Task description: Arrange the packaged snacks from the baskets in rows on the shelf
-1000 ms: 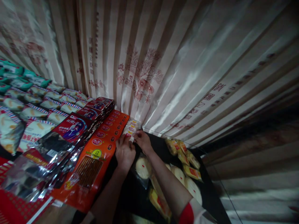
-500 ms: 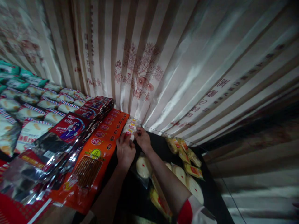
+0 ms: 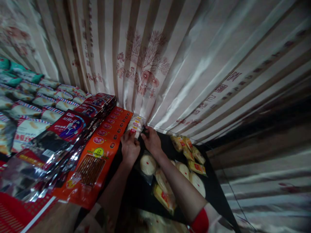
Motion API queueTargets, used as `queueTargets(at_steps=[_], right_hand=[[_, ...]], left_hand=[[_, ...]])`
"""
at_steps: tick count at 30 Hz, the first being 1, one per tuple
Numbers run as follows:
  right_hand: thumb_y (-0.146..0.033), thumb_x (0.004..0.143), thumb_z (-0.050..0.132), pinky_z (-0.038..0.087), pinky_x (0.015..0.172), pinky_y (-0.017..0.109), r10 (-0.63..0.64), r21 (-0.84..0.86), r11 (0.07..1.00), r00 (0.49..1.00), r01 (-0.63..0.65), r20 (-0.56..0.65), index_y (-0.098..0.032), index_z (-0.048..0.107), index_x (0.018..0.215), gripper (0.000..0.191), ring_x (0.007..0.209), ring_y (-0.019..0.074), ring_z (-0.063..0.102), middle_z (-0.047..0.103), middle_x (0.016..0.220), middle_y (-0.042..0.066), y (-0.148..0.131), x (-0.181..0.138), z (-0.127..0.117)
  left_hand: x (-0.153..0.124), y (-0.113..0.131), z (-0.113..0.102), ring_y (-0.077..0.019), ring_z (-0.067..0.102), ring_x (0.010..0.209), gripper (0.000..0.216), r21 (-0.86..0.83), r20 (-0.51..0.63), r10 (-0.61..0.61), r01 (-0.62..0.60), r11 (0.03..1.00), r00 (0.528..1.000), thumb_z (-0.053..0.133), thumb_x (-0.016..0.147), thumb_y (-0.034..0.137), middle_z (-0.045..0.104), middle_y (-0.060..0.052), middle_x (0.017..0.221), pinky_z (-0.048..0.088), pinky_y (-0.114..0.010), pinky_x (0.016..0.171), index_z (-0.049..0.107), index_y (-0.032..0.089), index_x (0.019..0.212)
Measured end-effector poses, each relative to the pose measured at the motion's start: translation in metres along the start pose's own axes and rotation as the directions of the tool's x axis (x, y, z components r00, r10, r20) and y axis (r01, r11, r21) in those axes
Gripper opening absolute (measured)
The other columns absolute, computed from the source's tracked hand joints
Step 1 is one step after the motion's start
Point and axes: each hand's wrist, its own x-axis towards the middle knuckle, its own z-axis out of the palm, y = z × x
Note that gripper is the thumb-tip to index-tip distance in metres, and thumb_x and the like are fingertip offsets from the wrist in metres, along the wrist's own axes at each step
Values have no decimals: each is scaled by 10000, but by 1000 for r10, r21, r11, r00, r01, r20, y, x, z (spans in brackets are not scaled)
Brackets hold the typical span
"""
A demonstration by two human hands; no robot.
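Note:
A short row of small white packets (image 3: 136, 124) with red and yellow labels lies beside the orange snack bags, against the curtain. My left hand (image 3: 130, 149) is at the near end of the row, its fingers bent down over the nearest white packet. At the right edge of the row is my right hand (image 3: 152, 141), fingers curled inward close to the packets; whether they pinch the wrapping is too dim to make out. Below my hands, a round pale bun (image 3: 148, 164) in clear wrapping lies on the black surface (image 3: 138, 197).
Overlapping orange snack bags (image 3: 103, 140) and dark red and black packets (image 3: 70, 124) fill the left, with striped white bags (image 3: 52, 115) beyond. Yellow-labelled bread packs (image 3: 196, 167) and more round buns (image 3: 197, 184) lie right. A pleated curtain (image 3: 170, 106) closes off the back.
The view has shifted slightly, so things appear a little higher and further left. Both hands stay at the white packets, with only slight finger movement.

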Motion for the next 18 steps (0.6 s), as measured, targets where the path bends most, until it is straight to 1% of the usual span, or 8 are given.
queueTargets(at_steps=[2, 4, 7, 10, 12, 15, 16, 18], right_hand=[[-237, 827, 557, 457, 792, 289, -98, 3, 995, 992, 98, 73, -153, 558, 1132, 316, 862, 175, 611, 631, 1028, 83, 4, -14, -10], [-232, 832, 559, 452, 799, 279, -194, -7, 980, 966, 198, 171, -168, 599, 1061, 242, 870, 173, 610, 651, 971, 65, 7, -30, -22], [-251, 840, 568, 437, 843, 298, -269, -116, 942, 915, 315, 301, -174, 623, 1036, 217, 934, 195, 593, 657, 981, 70, 7, -56, -40], [-304, 816, 610, 422, 889, 345, -265, -259, 881, 866, 396, 423, -158, 628, 1035, 264, 989, 236, 563, 649, 1005, 96, 3, -81, -51], [-367, 770, 661, 416, 912, 379, -249, -310, 853, 849, 420, 466, -155, 613, 1075, 375, 1049, 269, 530, 620, 1111, 120, 1, -93, -53], [-420, 701, 717, 412, 931, 429, -226, -358, 834, 852, 420, 473, -156, 536, 1213, 604, 1132, 316, 478, 516, 1295, 148, 2, -105, -48], [-410, 694, 724, 411, 934, 440, -218, -372, 829, 854, 417, 472, -149, 516, 1239, 638, 1144, 326, 469, 495, 1319, 156, 2, -108, -45], [-352, 714, 709, 409, 943, 441, -209, -389, 822, 856, 415, 472, -133, 501, 1256, 620, 1157, 328, 464, 475, 1340, 169, 3, -110, -41]], left_hand=[[-1, 1, -2, -262, 461, 1140, 407, 4, 1, 17, -17, 1000, 1000, 456, 780, 118, 561, -85, 1249, 396, -383, 1004, 625, 160, 1147], [-3, 3, -5, -261, 454, 1153, 411, 5, -3, 41, -41, 999, 999, 445, 781, 95, 571, -71, 1250, 403, -384, 1003, 630, 164, 1142], [-6, 7, -8, -253, 451, 1160, 411, 0, -35, 87, -87, 996, 996, 440, 766, 56, 591, -61, 1228, 411, -390, 999, 655, 175, 1095], [-9, 9, -9, -247, 483, 1110, 386, 3, -62, 111, -111, 994, 992, 450, 758, 52, 618, -61, 1176, 437, -393, 965, 679, 188, 1037], [-10, 8, -8, -248, 504, 1063, 366, 6, -66, 96, -96, 995, 993, 457, 754, 60, 629, -66, 1151, 451, -389, 940, 690, 186, 1007], [-11, 6, -6, -250, 511, 1043, 348, 1, -63, 79, -79, 997, 995, 464, 754, 72, 635, -69, 1134, 455, -374, 931, 694, 176, 993], [-11, 5, -5, -249, 510, 1044, 349, 2, -61, 82, -82, 997, 995, 464, 755, 75, 632, -67, 1139, 456, -369, 928, 691, 177, 1000], [-10, 3, -5, -245, 510, 1043, 356, 15, -57, 89, -89, 996, 994, 461, 760, 79, 623, -64, 1159, 456, -364, 924, 685, 181, 1016]])
